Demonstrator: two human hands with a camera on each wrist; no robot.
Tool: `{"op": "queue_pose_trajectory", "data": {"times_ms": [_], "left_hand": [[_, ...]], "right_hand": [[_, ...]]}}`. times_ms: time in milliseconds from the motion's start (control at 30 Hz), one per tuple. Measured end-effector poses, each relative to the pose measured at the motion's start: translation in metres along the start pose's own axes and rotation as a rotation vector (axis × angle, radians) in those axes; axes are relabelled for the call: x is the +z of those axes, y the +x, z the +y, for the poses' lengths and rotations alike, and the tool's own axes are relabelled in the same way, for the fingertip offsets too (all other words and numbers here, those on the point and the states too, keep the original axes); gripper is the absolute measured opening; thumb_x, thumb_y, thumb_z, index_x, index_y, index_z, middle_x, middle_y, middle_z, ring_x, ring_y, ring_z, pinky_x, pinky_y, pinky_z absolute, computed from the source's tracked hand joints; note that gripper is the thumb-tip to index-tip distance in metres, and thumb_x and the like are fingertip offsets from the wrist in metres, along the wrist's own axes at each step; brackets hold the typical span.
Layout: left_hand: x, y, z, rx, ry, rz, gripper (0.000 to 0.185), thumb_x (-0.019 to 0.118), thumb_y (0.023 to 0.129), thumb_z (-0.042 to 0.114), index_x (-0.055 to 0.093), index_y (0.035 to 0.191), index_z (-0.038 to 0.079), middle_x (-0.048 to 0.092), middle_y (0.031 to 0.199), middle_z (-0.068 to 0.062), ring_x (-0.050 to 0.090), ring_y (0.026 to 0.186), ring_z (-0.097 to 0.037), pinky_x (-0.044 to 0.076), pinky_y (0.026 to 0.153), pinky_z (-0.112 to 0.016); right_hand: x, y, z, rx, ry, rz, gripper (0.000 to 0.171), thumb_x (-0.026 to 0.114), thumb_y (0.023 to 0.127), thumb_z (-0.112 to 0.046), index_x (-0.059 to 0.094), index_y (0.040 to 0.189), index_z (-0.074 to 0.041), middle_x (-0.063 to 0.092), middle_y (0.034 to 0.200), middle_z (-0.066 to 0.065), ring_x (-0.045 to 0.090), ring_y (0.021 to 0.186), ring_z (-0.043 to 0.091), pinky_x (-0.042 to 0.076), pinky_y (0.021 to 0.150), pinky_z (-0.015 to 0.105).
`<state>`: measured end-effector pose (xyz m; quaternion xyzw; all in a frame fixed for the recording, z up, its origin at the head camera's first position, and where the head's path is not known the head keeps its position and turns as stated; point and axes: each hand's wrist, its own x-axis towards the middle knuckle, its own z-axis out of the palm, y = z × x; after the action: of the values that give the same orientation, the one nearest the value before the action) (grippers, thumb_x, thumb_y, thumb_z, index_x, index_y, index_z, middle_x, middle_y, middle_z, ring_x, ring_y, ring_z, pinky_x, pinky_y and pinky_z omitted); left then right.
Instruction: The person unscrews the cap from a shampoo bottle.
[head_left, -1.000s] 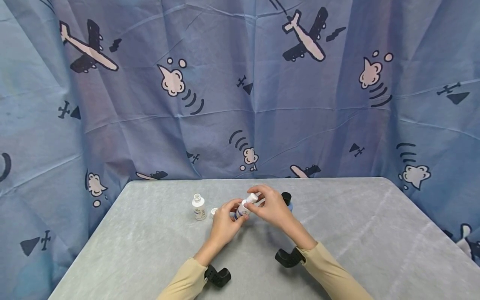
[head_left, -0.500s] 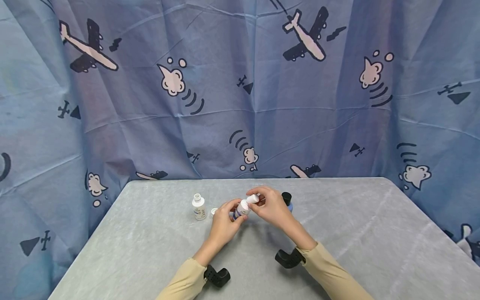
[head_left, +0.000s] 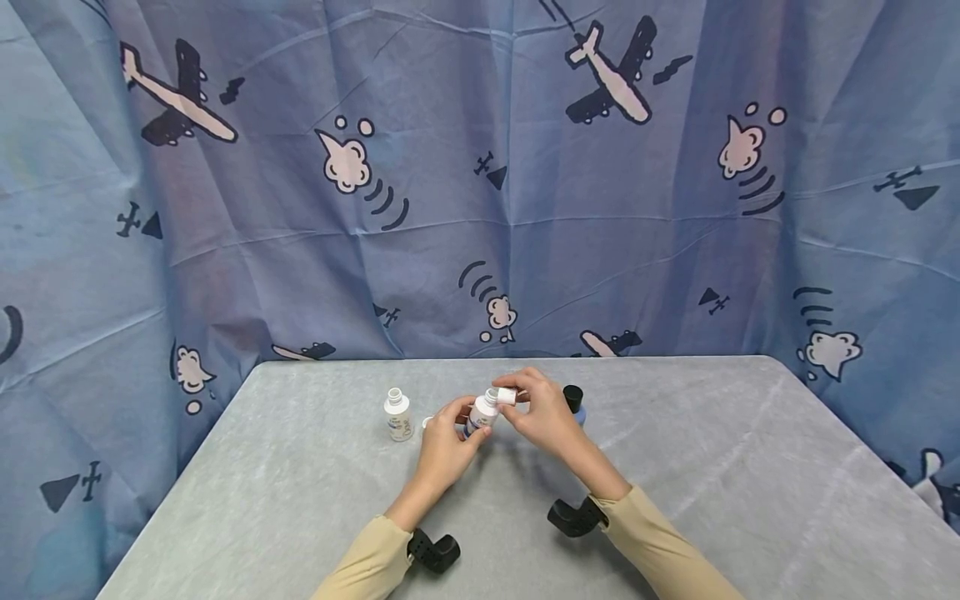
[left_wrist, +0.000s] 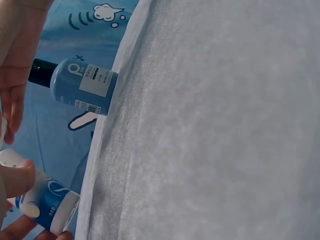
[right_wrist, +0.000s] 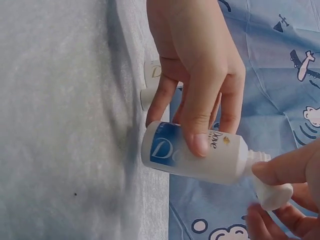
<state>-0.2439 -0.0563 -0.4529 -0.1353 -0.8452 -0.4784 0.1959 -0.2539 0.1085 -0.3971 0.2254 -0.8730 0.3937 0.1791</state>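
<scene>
My left hand (head_left: 444, 450) grips a small white Dove bottle (right_wrist: 200, 157) with a blue label band, tilted over the table. Its threaded neck (right_wrist: 259, 155) shows bare in the right wrist view. Thumb and fingers of my right hand (head_left: 546, 418) pinch a white screw cap (right_wrist: 275, 196) right beside that neck. To the left stands another white bottle (head_left: 398, 419), upright with its mouth uncovered. A second white cap (head_left: 427, 422) lies on the table, partly hidden behind my left hand.
Behind my right hand, a blue bottle (left_wrist: 82, 87) with a black cap stands upright on the grey cloth-covered table (head_left: 300, 475). A blue curtain (head_left: 420, 275) printed with airplanes hangs at the table's far edge. Black wrist cameras sit at both cuffs.
The white cap has come off the bottle's neck in my right hand, baring the mouth. The bottle in my left hand has tipped a little more upright. The standing bottles have stayed put.
</scene>
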Motion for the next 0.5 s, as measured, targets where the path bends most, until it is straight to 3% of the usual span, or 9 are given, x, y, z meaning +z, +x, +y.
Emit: {"op": "queue_pose_trajectory", "data": {"times_ms": [133,500], "left_hand": [[0.002,0.001,-0.001,-0.049,-0.002,0.013,0.041,0.078,0.077,0.013,0.063,0.114,0.004,0.071,0.097,-0.011,0.068,0.085,-0.022,0.054,0.067,-0.022],[0.008,0.005,-0.004,-0.099,-0.013,0.065,0.04,0.076,0.078,0.009,0.06,0.114,-0.001,0.07,0.095,-0.013,0.067,0.082,-0.022,0.055,0.069,-0.03]], "right_hand": [[0.002,0.001,0.001,-0.005,-0.066,0.025,0.027,0.078,0.076,-0.005,0.072,0.102,-0.009,0.069,0.102,0.006,0.059,0.097,0.024,0.054,0.08,0.036],[0.011,0.002,0.006,0.014,-0.074,0.028,0.028,0.078,0.072,-0.001,0.07,0.098,-0.007,0.069,0.098,0.008,0.063,0.085,0.019,0.055,0.074,0.035]]}}
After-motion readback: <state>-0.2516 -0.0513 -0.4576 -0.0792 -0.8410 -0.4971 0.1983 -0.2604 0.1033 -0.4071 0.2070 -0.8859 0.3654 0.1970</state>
